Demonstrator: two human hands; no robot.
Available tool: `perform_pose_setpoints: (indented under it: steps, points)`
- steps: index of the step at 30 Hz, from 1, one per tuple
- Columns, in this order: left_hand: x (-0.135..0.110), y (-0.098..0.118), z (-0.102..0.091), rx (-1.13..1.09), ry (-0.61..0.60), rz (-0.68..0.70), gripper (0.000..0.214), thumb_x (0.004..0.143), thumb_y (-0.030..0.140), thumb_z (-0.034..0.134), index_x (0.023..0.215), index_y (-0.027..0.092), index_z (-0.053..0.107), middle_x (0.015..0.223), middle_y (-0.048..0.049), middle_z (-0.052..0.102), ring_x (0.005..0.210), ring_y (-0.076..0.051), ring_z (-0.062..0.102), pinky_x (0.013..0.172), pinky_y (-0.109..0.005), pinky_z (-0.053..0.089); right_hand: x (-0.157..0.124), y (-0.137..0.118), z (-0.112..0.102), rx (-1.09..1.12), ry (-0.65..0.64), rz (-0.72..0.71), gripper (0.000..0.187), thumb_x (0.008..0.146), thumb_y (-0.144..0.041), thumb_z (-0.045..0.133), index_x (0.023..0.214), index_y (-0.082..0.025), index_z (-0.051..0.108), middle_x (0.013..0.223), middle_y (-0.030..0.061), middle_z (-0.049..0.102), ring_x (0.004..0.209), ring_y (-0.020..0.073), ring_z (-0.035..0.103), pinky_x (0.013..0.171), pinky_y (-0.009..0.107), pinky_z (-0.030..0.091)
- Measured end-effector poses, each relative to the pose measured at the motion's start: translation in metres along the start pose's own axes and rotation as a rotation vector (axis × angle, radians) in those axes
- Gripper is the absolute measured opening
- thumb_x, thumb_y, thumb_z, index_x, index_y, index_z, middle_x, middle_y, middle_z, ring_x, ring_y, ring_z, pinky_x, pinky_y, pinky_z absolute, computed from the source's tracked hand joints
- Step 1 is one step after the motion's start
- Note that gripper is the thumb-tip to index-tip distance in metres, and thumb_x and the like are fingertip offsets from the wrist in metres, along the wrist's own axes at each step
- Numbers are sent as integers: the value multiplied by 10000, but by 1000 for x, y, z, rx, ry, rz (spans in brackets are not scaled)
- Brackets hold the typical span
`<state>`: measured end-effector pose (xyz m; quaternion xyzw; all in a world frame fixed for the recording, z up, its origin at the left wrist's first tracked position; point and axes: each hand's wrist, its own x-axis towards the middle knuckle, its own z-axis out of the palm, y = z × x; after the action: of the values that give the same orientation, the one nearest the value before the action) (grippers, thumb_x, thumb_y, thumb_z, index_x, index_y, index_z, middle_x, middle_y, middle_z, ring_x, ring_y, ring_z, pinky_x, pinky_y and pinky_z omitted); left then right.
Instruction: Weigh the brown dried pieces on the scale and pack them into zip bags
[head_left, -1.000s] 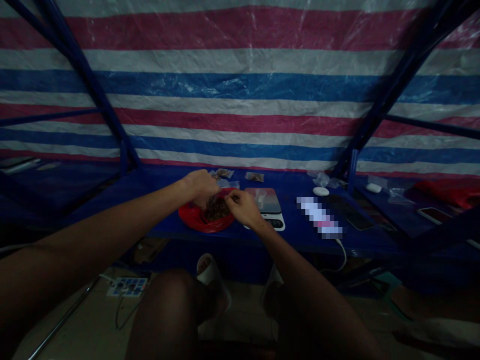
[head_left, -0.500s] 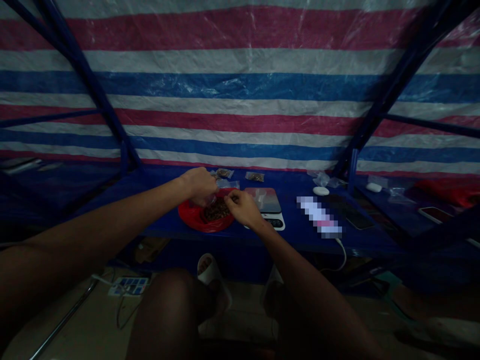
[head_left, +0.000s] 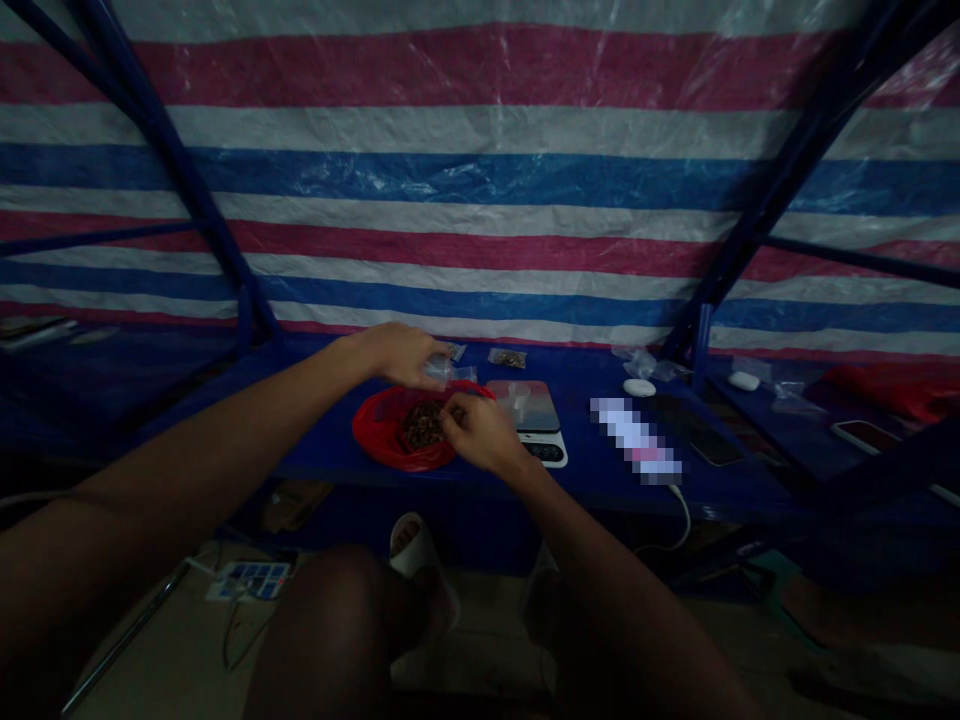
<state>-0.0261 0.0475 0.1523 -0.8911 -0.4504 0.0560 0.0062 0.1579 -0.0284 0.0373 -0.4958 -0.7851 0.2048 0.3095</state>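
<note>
A red plastic bag, opened out like a bowl, lies on the blue table with small brown pieces inside. My left hand is above its far edge, fingers closed on a small clear plastic bag. At the right side of the red bag, my right hand has its fingertips pinched together over the brown pieces, with some of them seemingly between the fingers. Just right of that hand stands a small white digital scale, partly hidden by it. Something clear lies on the scale's plate.
A filled clear packet lies behind the scale. Farther right are a lit phone on a white cable, a dark phone, a white case and crumpled clear bags. Blue metal posts frame the table before a striped sheet.
My left hand has lifted from inside the red bag to above its far edge, with the clear bag now showing. My right hand has shifted slightly lower, over the brown pieces.
</note>
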Motion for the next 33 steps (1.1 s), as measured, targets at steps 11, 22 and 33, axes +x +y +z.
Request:
perform_pose_setpoints:
  steps: [11, 22, 33]
  points:
    - [37, -25, 22, -365, -24, 141, 571, 945, 444, 665, 1459, 197, 668, 1547, -129, 673, 1392, -253, 645, 1126, -328, 478, -13, -6, -2, -117, -127, -98, 220, 1017, -333, 589, 984, -208, 767, 927, 72, 813, 772, 207, 705, 637, 313, 340]
    - [100, -24, 49, -445, -28, 46, 620, 847, 453, 756, 1393, 163, 708, 1454, -149, 729, 1290, -292, 696, 1109, -364, 514, -18, -12, -3, -148, -205, -107, 238, 1024, -343, 574, 981, -205, 764, 955, 81, 825, 795, 215, 743, 656, 307, 405]
    - [175, -8, 64, -467, 29, -376, 724, 882, 812, 561, 945, 135, 809, 982, -185, 817, 1001, -337, 751, 839, -346, 537, -20, -15, 1, -132, -246, -186, 266, 986, -340, 562, 1035, -193, 778, 1067, 121, 847, 865, 284, 803, 692, 357, 505]
